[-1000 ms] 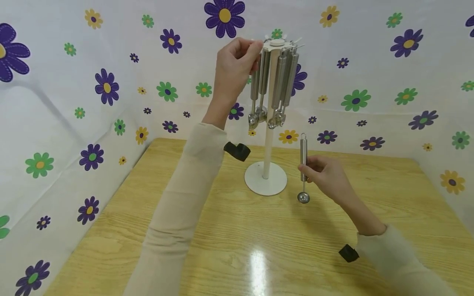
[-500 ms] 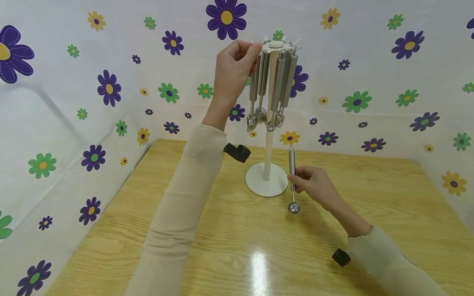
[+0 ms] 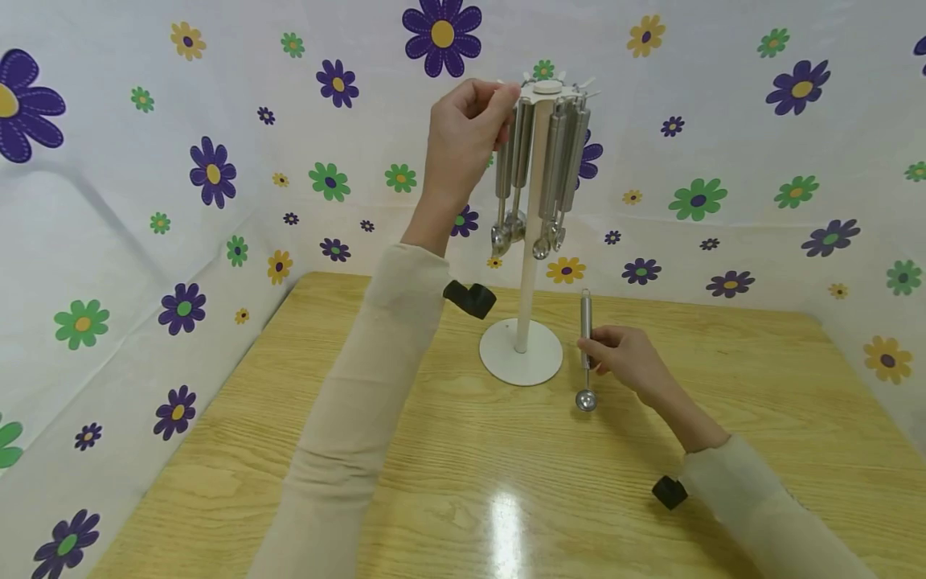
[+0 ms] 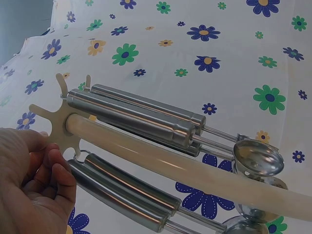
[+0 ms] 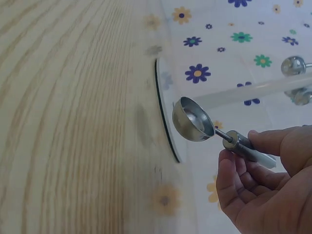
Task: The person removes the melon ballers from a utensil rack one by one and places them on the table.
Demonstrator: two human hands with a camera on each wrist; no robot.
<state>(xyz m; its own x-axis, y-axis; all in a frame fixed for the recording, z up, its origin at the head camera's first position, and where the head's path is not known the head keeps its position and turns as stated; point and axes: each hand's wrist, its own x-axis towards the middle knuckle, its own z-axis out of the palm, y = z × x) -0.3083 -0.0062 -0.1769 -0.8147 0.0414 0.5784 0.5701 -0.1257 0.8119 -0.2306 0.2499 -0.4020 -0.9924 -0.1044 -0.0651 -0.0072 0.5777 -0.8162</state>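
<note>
My left hand point(image 3: 463, 133) is raised at the top of a white utensil stand point(image 3: 526, 301). In the left wrist view, its thumb and fingers pinch one arm of the star-shaped top plate point(image 4: 59, 119). Steel-handled utensils point(image 4: 126, 119) hang from the other arms around the pole, with round bowls at their lower ends. Right of the stand, my right hand point(image 3: 629, 358) pinches a small steel scoop point(image 3: 587, 310) by its handle. The scoop is nearly upright, loop at the top and bowl down. In the right wrist view the hollow of its round bowl point(image 5: 192, 119) shows.
The stand's round white base point(image 3: 506, 366) rests on a wood-grain table point(image 3: 448, 450). A flower-printed white cloth point(image 3: 289, 145) rises behind and at both sides. A black piece point(image 3: 470, 299) sits at the left cuff, another point(image 3: 669, 492) at the right.
My right hand first brought the scoop left and lower, then slightly back right. The left hand has kept its pinch at the stand's top, which has shifted slightly right in the last half second.
</note>
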